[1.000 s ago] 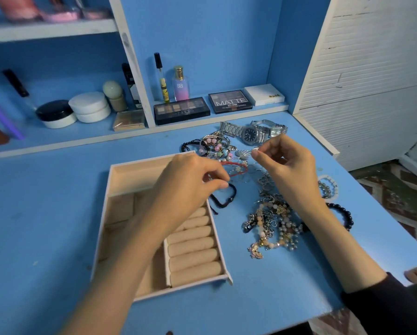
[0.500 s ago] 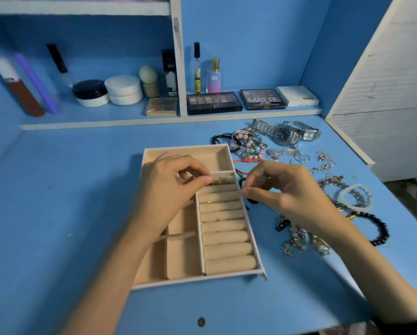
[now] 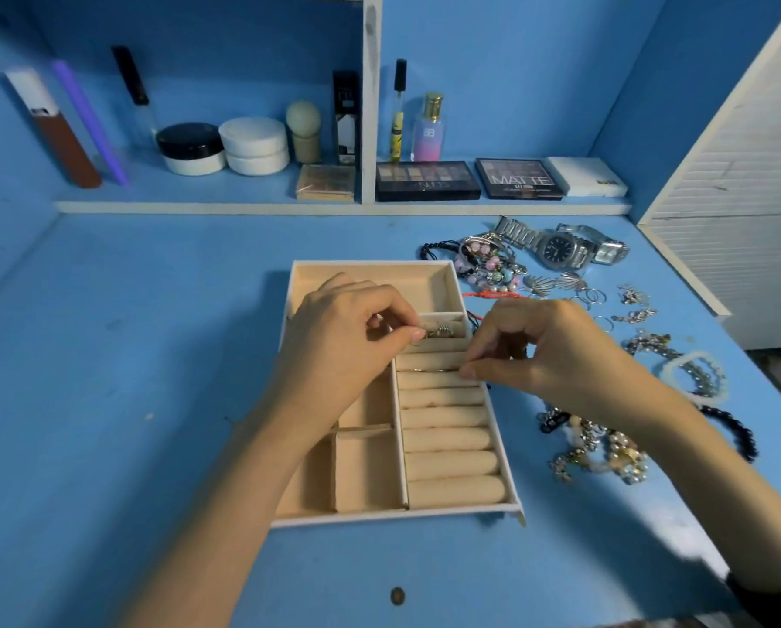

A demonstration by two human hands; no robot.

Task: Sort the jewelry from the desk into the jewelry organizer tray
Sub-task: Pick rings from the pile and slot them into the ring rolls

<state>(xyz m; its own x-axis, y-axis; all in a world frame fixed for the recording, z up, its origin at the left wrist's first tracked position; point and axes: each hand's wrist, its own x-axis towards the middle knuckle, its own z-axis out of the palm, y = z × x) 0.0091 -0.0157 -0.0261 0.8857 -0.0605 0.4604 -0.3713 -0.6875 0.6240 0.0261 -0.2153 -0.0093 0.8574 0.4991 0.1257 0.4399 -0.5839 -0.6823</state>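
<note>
The beige jewelry organizer tray (image 3: 397, 514) lies in the middle of the blue desk, with ring rolls down its right side. My left hand (image 3: 343, 337) is over the tray's upper part and pinches a small ring (image 3: 418, 338) at the top roll, beside a few rings (image 3: 443, 330) set there. My right hand (image 3: 547, 351) reaches in from the right and pinches a thin hoop (image 3: 434, 369) that lies in the slot between two upper rolls. Loose jewelry stays on the desk to the right: two silver watches (image 3: 560, 251), bead bracelets (image 3: 488, 265) and a tangled pile (image 3: 597, 446).
A white bead bracelet (image 3: 696, 373) and a black bead bracelet (image 3: 737, 435) lie near the desk's right edge, small earrings (image 3: 633, 301) further back. Cosmetics and eyeshadow palettes (image 3: 427, 181) line the back shelf. A white slatted panel (image 3: 742, 174) stands at the right.
Both hands have come from the jewelry pile to the tray's ring rolls. My right hand moved left onto the rolls with the thin hoop. The view has swung left.
</note>
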